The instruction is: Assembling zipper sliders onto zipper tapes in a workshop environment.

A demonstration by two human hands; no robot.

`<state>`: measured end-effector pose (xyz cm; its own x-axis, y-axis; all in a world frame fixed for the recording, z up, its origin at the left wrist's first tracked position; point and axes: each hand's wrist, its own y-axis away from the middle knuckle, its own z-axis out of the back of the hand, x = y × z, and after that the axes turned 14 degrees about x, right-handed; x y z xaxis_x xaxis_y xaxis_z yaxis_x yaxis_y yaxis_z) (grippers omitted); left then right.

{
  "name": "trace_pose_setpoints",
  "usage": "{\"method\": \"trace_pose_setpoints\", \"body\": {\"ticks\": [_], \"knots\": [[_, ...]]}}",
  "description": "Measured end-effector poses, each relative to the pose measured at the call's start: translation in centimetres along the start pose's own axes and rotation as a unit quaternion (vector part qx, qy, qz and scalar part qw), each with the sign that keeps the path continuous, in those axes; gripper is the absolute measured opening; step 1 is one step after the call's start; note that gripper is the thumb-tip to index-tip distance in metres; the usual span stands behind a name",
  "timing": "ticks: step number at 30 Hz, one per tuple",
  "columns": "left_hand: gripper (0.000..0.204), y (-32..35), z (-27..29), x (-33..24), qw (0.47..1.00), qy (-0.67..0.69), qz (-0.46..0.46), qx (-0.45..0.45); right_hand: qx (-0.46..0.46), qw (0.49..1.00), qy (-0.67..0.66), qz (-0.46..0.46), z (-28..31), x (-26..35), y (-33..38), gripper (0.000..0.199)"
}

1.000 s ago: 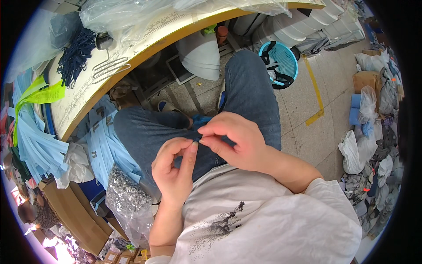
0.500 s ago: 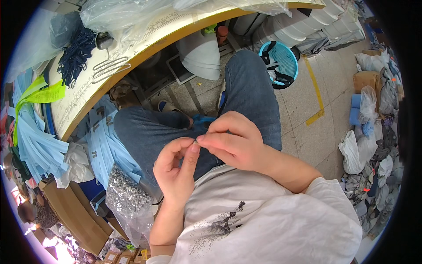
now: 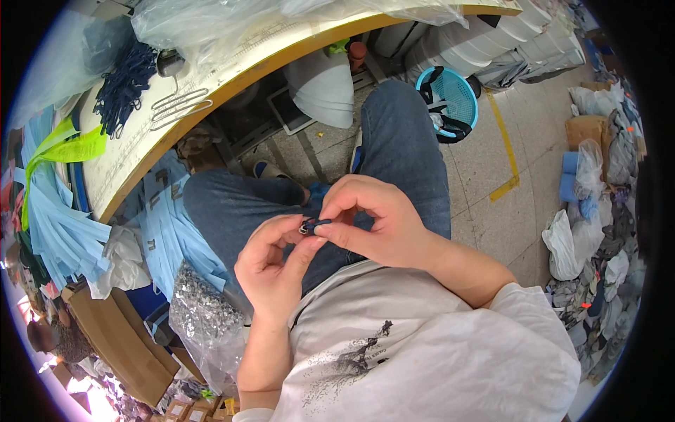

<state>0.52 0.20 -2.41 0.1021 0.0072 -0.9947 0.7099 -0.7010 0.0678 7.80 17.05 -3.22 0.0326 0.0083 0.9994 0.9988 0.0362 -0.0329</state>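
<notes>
Above my lap, a small dark blue piece of cord or strap with a shiny metal bit at its left end sits between my two hands. My right hand pinches its dark end between thumb and forefinger. The thumb and fingers of my left hand close on the metal end; the exact shape there is too small to make out. A clear plastic bag of small metal parts stands beside my left thigh. Light blue fabric strips with dark pieces on them hang left of my knee.
A curved-looking table with a wooden edge carries a bundle of navy cords, a bent metal wire and plastic sheeting. A turquoise basket stands on the floor. Cardboard lies left, heaped scraps right.
My fingertips have drawn slightly apart and my left hand has shifted a little left and down. The dark blue piece with the metal bit now shows between them.
</notes>
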Motion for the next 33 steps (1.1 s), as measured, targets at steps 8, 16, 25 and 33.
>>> {"method": "trace_pose_setpoints", "body": {"ticks": [8,16,25,33], "knots": [[0.023,-0.9,0.3,-0.1,0.981,-0.179,-0.073,-0.006,0.005,0.991,-0.132,0.009,-0.1,-0.3,-0.1,0.01],[0.024,-0.2,-0.1,0.6,0.996,-0.029,-0.074,0.027,-0.043,0.939,-0.336,-0.06,-0.5,0.4,-0.4,0.015],[0.026,-0.1,0.4,0.9,0.992,0.07,-0.098,0.043,-0.06,0.931,-0.347,-0.091,0.3,0.8,-0.6,0.015],[0.028,-0.5,0.0,0.4,0.984,0.091,-0.144,0.053,-0.034,0.943,-0.313,-0.111,-0.2,1.5,-0.9,0.016]]}}
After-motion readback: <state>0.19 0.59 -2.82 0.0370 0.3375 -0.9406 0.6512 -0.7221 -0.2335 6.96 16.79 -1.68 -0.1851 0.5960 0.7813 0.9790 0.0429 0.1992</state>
